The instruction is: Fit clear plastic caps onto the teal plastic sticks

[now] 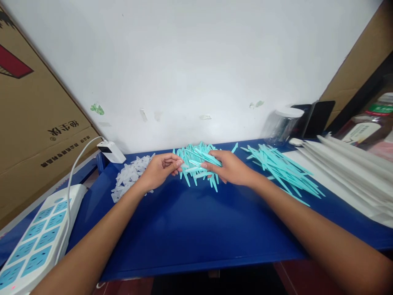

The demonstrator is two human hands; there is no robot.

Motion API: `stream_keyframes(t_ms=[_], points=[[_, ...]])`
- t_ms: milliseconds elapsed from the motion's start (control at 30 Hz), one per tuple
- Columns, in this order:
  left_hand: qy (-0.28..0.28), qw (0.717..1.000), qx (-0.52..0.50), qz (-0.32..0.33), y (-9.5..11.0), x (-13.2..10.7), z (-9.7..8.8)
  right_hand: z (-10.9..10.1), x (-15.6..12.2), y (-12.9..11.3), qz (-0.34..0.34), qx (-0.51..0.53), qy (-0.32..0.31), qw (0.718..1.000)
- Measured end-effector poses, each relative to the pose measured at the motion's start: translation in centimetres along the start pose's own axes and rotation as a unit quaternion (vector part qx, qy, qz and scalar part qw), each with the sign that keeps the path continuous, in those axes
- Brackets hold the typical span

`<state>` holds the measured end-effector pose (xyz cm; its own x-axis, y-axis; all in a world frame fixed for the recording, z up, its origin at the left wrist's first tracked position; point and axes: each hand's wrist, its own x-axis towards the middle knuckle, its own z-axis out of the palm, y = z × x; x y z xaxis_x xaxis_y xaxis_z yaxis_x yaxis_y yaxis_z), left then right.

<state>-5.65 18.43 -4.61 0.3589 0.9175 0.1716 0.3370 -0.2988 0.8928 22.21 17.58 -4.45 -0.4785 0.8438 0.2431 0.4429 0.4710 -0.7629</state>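
Note:
A pile of slim, tapered teal plastic sticks (192,153) lies on the blue table against the wall, under and between my hands. My right hand (229,166) is closed around several teal sticks (211,159), their ends pointing left. Thumb and fingertips of my left hand (164,168) are pinched together at the pile's left side, near the ends of those sticks. What they hold, if anything, is too small to make out. Just left of this hand is a heap of small translucent whitish plastic pieces (130,176), partly covered by the wrist.
More teal sticks (282,170) lie in a loose bundle on the right. Beyond them are stacked white sheets (353,172), a clear jar with a white lid (282,123) and a dark phone (319,119). A power strip (37,237) and a plugged white adapter (111,151) stand left, beside a cardboard box (39,106).

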Motion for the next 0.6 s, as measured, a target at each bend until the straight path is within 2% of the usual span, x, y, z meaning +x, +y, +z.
stream_keyframes(t_ms=[167, 400, 600], points=[[0.039, 0.999, -0.024, 0.005, 0.2, -0.1, 0.4, 0.0, -0.2, -0.2, 0.000, 0.003, -0.011, 1.000], [0.058, 0.998, 0.000, 0.004, 0.6, -0.3, 0.7, 0.4, -0.4, -0.6, 0.019, 0.019, -0.042, 0.999], [0.101, 0.995, -0.020, -0.003, 0.3, -0.9, 2.9, 1.5, -0.1, -0.8, -0.018, -0.031, 0.009, 0.999]])
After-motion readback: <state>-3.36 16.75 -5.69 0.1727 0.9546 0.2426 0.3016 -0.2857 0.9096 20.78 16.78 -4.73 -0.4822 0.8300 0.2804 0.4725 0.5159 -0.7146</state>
